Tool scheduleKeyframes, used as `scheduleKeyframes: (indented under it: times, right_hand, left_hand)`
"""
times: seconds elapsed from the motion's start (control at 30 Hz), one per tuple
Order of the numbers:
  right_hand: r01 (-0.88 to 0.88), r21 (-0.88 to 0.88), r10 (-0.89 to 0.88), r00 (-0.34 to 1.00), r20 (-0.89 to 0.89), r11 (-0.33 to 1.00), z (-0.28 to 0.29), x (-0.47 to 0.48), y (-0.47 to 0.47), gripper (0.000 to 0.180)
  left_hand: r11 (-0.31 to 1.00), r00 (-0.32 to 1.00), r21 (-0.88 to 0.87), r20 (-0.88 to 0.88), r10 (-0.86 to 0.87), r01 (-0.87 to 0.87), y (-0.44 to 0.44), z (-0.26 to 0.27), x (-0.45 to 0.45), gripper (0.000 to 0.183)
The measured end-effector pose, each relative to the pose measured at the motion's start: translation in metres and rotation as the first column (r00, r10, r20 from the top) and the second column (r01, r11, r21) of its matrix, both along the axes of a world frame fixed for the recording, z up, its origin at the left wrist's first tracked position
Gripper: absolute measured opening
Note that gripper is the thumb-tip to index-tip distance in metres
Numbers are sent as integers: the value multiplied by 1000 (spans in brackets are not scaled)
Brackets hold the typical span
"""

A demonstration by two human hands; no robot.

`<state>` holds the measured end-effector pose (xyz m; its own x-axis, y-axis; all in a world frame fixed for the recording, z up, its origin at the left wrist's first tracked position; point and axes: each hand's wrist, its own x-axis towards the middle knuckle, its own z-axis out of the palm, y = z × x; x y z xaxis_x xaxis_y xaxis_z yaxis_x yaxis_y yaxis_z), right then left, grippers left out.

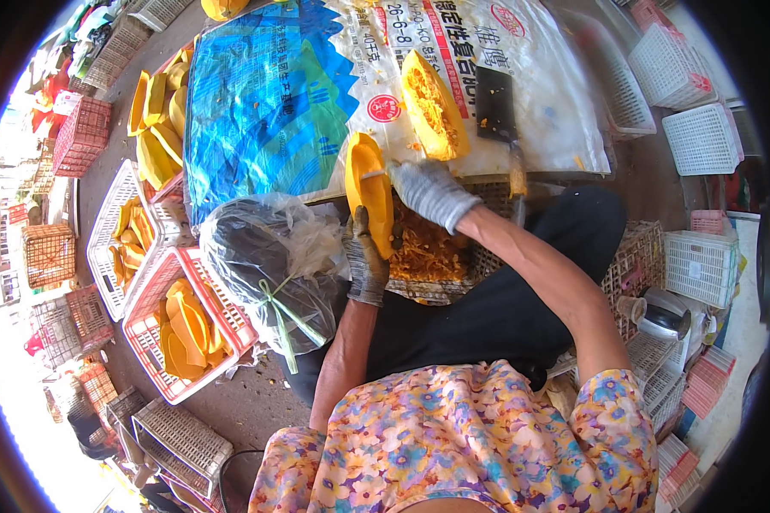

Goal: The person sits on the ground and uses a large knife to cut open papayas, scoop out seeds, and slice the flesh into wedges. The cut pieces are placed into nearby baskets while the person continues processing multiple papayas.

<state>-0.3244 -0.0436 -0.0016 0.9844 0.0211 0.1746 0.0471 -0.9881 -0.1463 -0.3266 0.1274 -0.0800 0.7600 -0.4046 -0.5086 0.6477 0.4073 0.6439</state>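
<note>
My left hand (367, 269), in a dark stained knit glove, grips the lower end of a long hollowed pumpkin piece (369, 205). My right hand (433, 192), in a grey knit glove, is closed on a small scooping tool (375, 174). Its pale tip lies inside the hollow; the rest is hidden by the glove. Beyond, a pumpkin half (433, 106) with stringy pulp and seeds rests on a printed woven sack (385, 64). To its right lies a cleaver (495, 106) with a dark blade. Scraped pulp (427, 243) fills a crate below my hands.
At left, a pink crate (189, 256), a white crate (142, 295) and another heaped container hold cut pumpkin pieces (186, 327). Clear plastic tied with green string wraps my left knee (256, 269). White baskets (702, 138) stand at right. Stacked crates (179, 436) are at lower left.
</note>
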Motion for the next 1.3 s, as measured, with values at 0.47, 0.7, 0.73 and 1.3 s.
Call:
scheduleKeyframes:
  times: [0.47,0.7,0.73,1.3]
  right_hand:
    - [-89,263,122,986,-111,961,21,-84,1,8]
    - [-34,252,107,952,-285,967,30,-129,36,8]
    - [15,316,73,962,-263,948,28,-141,37,9]
    - [202,647,-141,979,-146,736,11,-109,-6,16]
  left_hand:
    - [929,718,286,695,-32,-236,-14,-18,-31,39]
    - [975,947,146,297,120,-169,-23,18,-6,39]
    - [969,952,94,230,202,-228,-25,28,-3,43]
    - [656,771,-656,173,613,-374,267,163,301,38]
